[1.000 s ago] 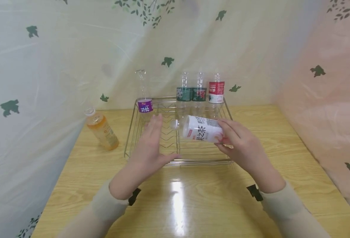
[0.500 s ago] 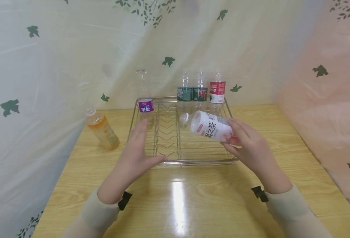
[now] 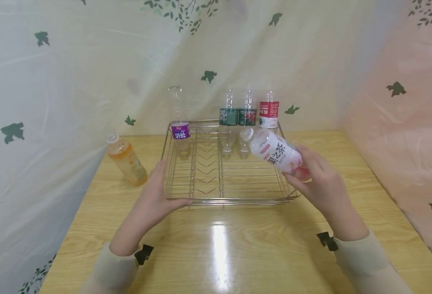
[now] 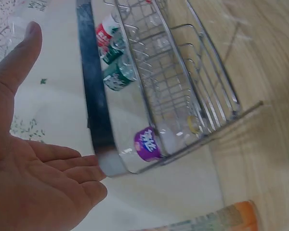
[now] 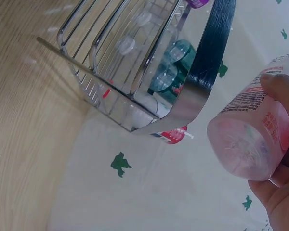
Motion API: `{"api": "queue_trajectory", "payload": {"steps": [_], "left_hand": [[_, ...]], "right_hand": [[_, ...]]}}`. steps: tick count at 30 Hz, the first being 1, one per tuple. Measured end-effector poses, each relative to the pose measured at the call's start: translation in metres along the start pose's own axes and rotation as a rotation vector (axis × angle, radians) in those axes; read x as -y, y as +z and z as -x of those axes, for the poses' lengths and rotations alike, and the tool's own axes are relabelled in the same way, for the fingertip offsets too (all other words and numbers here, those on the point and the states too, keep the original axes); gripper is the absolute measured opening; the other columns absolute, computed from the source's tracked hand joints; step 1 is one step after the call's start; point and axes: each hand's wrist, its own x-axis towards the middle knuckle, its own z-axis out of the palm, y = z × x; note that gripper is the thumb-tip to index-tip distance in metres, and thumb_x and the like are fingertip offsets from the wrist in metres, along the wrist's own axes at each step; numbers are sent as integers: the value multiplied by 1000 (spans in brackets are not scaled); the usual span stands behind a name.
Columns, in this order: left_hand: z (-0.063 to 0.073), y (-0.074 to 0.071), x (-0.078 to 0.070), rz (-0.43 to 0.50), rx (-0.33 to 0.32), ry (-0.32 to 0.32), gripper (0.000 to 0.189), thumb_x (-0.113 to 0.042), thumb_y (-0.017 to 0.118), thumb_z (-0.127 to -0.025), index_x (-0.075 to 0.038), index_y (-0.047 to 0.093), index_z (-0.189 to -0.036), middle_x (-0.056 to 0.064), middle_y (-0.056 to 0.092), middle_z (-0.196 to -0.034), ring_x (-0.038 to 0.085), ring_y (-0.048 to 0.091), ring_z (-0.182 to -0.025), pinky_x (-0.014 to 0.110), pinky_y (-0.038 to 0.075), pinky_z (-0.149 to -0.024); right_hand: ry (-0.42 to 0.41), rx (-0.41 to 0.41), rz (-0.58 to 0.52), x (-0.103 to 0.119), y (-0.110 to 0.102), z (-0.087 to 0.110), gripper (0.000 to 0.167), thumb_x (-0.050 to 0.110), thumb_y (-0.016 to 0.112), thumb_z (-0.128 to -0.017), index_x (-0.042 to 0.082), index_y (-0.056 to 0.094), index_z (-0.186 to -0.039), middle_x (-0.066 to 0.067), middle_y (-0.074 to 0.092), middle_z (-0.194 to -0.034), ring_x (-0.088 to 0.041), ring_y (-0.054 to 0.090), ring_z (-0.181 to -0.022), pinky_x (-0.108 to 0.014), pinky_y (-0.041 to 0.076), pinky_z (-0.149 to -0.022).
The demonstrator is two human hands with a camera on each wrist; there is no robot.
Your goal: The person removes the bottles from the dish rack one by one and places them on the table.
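My right hand (image 3: 322,181) grips the bottom end of a tea bottle (image 3: 276,153) with a white and pink label. The bottle is tilted above the right half of a wire dish rack (image 3: 245,201), its cap end pointing up and left. In the right wrist view, the bottle's base (image 5: 241,149) faces the camera. My left hand (image 3: 146,208) has straight fingers and a spread thumb beside the rack's front left corner. In the left wrist view, the fingertips meet the outline of the metal side band (image 4: 96,96); whether they touch it I cannot tell.
Inside the rack, a purple-labelled bottle (image 3: 180,130) stands upside down at back left. Two green-labelled bottles, one of them the left bottle (image 3: 228,117), and a red-labelled bottle (image 3: 269,114) stand along the back right. An orange drink bottle (image 3: 127,161) stands on the table to the left.
The right hand has carried the tea bottle to the right, and its cap end has risen. My left hand has moved left and toward me, away from the bottle.
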Motion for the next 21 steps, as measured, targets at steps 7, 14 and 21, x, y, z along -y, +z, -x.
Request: {"api": "queue_trajectory", "payload": {"steps": [7, 14, 21], "left_hand": [[3, 0, 21, 60, 29, -49, 129, -26, 100, -63, -26, 19, -163, 8, 36, -158, 31, 37, -141, 57, 31, -115], [3, 0, 32, 118, 46, -100, 129, -23, 99, -64, -24, 18, -163, 10, 38, -157, 35, 40, -139, 61, 29, -114], [4, 0, 42, 66, 38, -143, 132, -37, 96, -68, -10, 9, -164, 17, 15, -166, 39, 21, -149, 58, 20, -119]], "right_hand": [[32, 22, -2, -6, -8, 2, 60, 27, 72, -89, -5, 57, -136, -22, 66, -118, -29, 64, -84, -45, 60, -60], [65, 18, -17, -12, -14, 5, 60, 23, 75, -84, -6, 59, -133, -18, 67, -112, -18, 62, -74, -15, 53, -64], [104, -15, -16, -20, -16, 10, 60, 24, 75, -83, -8, 59, -131, -18, 67, -103, -19, 64, -70, -8, 49, -67]]}}
